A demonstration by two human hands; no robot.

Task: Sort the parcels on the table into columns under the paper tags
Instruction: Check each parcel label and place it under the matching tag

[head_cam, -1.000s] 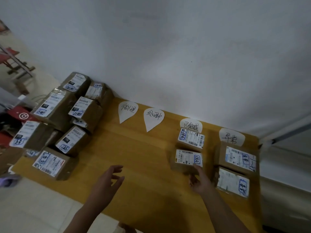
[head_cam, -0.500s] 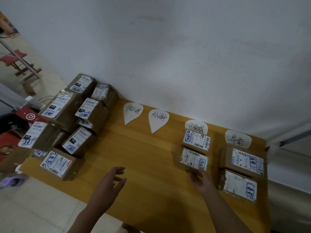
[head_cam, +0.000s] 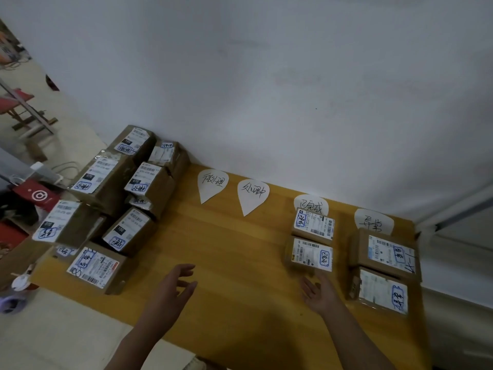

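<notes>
Four white paper tags lie along the back of the wooden table (head_cam: 226, 249): first tag (head_cam: 212, 183), second tag (head_cam: 253, 194), third tag (head_cam: 311, 204), fourth tag (head_cam: 373, 221). Two brown parcels sit under the third tag, a rear one (head_cam: 313, 225) and a front one (head_cam: 310, 254). Two more sit under the fourth tag, rear (head_cam: 386, 253) and front (head_cam: 380, 291). A pile of several labelled parcels (head_cam: 117, 204) fills the table's left end. My left hand (head_cam: 173, 289) hovers open over the table's middle. My right hand (head_cam: 318, 292) is open just in front of the third column's front parcel, holding nothing.
A white wall runs behind the table. Left of the table are a red bag (head_cam: 37, 194) and a red folding stand (head_cam: 18, 108) on the floor. A small round object (head_cam: 21, 283) sits at the table's front left corner. The table's right edge is near the fourth column.
My right hand has drawn back from the third column's front parcel and no longer touches it. The left hand stays open, shifted slightly. The view has drifted.
</notes>
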